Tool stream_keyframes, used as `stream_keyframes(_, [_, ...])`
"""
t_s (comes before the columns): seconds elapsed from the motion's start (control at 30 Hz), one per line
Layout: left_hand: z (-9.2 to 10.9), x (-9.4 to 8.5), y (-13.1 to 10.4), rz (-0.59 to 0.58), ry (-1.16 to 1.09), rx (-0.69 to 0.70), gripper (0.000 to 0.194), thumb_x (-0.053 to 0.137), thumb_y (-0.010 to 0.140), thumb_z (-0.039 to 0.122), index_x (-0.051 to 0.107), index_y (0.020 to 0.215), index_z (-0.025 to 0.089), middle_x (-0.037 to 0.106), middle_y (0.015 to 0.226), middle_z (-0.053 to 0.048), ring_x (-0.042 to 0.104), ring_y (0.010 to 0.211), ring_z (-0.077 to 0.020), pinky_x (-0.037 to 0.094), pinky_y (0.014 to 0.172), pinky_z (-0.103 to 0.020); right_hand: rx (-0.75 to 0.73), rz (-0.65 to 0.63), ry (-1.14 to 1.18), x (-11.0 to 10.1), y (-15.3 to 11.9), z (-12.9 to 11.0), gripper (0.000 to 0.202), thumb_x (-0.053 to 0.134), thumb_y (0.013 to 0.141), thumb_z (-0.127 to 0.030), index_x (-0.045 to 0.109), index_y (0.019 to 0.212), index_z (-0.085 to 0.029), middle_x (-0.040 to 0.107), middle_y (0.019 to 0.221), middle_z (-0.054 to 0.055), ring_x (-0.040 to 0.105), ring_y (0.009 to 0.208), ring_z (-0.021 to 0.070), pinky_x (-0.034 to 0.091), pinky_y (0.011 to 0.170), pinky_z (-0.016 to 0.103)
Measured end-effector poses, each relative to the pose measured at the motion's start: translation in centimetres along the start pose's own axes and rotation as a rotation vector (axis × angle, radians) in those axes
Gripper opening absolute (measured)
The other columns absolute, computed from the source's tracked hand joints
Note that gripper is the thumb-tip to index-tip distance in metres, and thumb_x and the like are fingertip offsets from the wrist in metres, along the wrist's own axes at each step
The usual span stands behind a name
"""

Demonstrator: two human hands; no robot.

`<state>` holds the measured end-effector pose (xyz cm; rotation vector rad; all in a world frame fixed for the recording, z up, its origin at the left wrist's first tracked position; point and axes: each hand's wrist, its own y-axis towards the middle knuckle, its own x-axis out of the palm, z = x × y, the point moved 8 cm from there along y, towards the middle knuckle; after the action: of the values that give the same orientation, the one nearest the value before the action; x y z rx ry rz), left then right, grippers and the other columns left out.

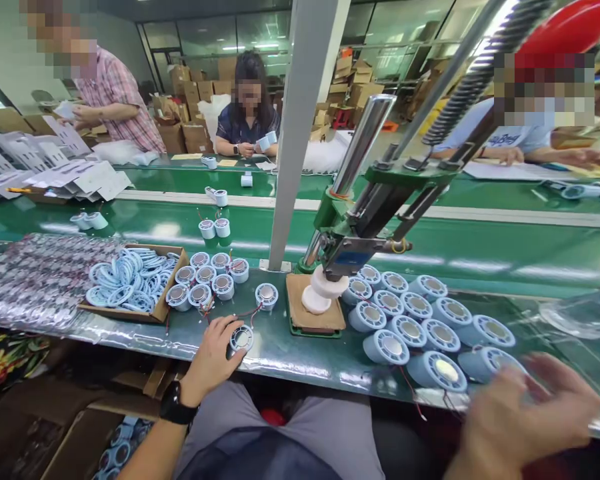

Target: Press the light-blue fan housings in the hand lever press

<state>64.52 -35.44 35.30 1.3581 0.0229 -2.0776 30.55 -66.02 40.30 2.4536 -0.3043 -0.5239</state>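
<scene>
My left hand [214,357] is at the bench's front edge, thumb and fingers curled round a light-blue round housing [241,339] with a slotted face and metallic centre. Red and black wires run near it. Another such housing [267,295] sits just behind. My right hand [530,407] is blurred at the lower right, its thumb and fingers apart. It overlaps the near end of a group of taller light-blue housings [437,371]; whether it touches one [490,363] I cannot tell. Between the hands stands a green hand press [350,247] with white round pads [316,299].
A cardboard box [167,303] of light-blue rings stands left, beside many small wired parts [40,280]. A grey post [300,133] rises behind the bench. Across the green conveyor [180,230], several people work. An open carton [80,440] with blue parts is below left.
</scene>
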Motion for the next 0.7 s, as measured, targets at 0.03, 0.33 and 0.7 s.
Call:
stream_keyframes(0.03, [0.0, 0.2, 0.0, -0.035, 0.007, 0.008, 0.043, 0.063, 0.084, 0.022, 0.059, 0.127, 0.022, 0.061, 0.131, -0.011, 0.053, 0.122, -0.0289, 0.048, 0.102, -0.048, -0.058, -0.035, 0.096, 1.4, -1.7, -3.5, 0.036, 0.05, 0.095, -0.04, 0.057, 0.127, -0.023, 0.058, 0.119, 0.016, 0.059, 0.107, 0.0287, 0.047, 0.091, 0.051])
stream_keyframes(0.33, [-0.4, 1.0, 0.0, -0.001, 0.072, -0.039, 0.067, 0.071, 0.081, 0.038, 0.048, 0.142, 0.019, 0.059, 0.134, -0.015, 0.052, 0.123, -0.0339, 0.044, 0.103, -0.054, -0.413, -0.866, 0.269, 22.9, -17.1, -18.5, 0.038, 0.059, 0.09, -0.02, 0.062, 0.127, -0.016, 0.044, 0.144, 0.017, 0.032, 0.142, 0.036, 0.037, 0.112, 0.062])
stream_keyframes(0.7, [0.7, -0.4, 0.8, 0.125, -0.237, -0.204, 0.063, 0.068, 0.086, 0.032, 0.042, 0.142, 0.022, 0.067, 0.127, -0.01, 0.065, 0.112, -0.0249, 0.053, 0.099, -0.043, -0.299, -0.843, 0.428, 16.4, -19.2, -13.4, 0.056, 0.062, 0.083, -0.016, 0.049, 0.137, -0.018, 0.057, 0.132, 0.013, 0.058, 0.123, 0.0226, 0.054, 0.101, 0.036])
